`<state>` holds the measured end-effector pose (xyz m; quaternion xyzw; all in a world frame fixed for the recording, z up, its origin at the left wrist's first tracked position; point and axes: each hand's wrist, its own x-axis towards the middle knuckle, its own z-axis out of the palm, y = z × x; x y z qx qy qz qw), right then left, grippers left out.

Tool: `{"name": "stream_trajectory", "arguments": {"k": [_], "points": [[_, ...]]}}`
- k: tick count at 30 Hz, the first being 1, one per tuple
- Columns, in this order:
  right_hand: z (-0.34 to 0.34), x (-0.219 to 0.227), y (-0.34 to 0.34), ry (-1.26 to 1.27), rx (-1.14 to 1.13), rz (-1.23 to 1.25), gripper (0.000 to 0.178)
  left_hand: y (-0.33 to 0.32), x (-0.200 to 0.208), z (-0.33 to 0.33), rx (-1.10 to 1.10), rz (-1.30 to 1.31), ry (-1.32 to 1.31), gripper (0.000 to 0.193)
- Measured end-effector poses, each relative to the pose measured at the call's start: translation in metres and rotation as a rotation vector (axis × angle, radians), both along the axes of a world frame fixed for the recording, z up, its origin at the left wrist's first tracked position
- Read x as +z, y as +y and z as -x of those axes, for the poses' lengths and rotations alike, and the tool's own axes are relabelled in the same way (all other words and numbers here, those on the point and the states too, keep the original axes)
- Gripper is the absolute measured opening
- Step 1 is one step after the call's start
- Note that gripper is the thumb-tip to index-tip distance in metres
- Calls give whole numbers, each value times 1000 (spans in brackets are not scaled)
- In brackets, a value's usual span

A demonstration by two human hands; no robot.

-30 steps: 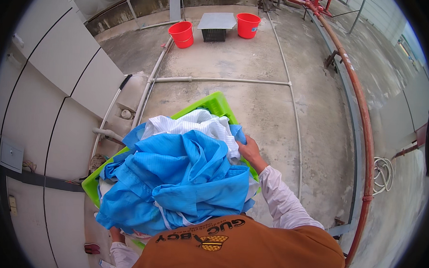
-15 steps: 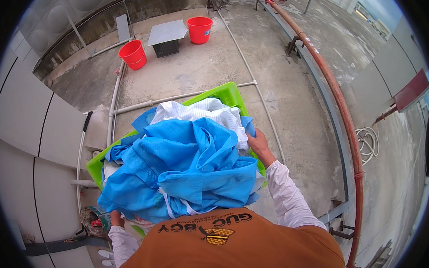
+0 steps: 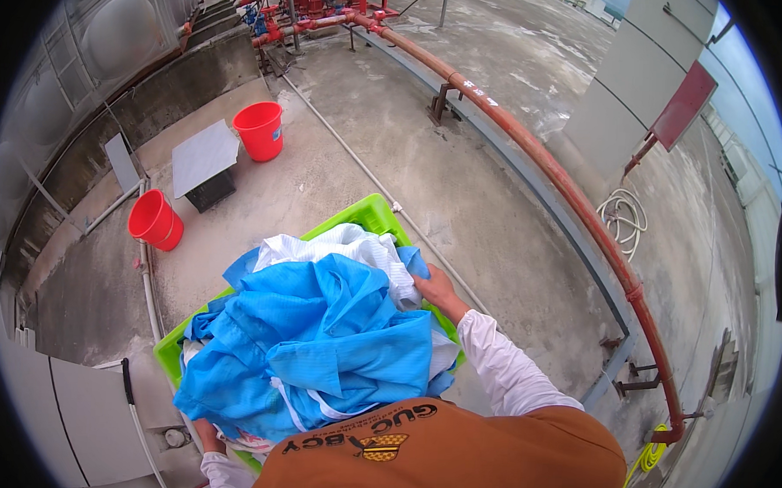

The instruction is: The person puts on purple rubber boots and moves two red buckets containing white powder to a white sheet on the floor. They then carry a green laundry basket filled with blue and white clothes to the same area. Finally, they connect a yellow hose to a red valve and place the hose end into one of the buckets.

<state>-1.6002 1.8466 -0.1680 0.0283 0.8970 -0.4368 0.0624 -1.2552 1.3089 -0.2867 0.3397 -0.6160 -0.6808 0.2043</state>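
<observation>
Crumpled blue clothes (image 3: 317, 328), thin, fine-lined fabric, heaped beside white striped cloth (image 3: 352, 247) in green plastic basket (image 3: 371, 212) before brown shirt (image 3: 495, 462). Right hand (image 3: 441, 294) clamped on basket's rim. Left hand (image 3: 209, 437) at near left corner; fingers hidden, cannot tell. Dark lettering (image 3: 414, 412) across shirt. Since earlier frame, red buckets (image 3: 261, 142) sit farther left in view; yellow hose (image 3: 650, 458) appears.

In basket (image 3: 370, 213): garments (image 3: 318, 319). Ahead left: panel (image 3: 203, 153) on crate (image 3: 212, 193), between two buckets (image 3: 259, 135). Right: pipe (image 3: 541, 156), hose coil (image 3: 621, 221) beyond.
</observation>
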Motion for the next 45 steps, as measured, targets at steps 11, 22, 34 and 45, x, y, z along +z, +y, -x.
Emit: {"name": "stream_trajectory", "arguments": {"k": [11,22,34,45], "points": [[216,41,-81,-9,102,-59,48,15,68,169,132,-137,-25,32],[400,62,-245,-42,283,-105,56,-90,49,299,268,-147,-42,33],[540,81,-386,-25,403,-77,55,-178,66,424,333,-165,-113,34],[722,76,-519,-58,572,-95,55,-224,56,515,537,-160,-100,35]]}}
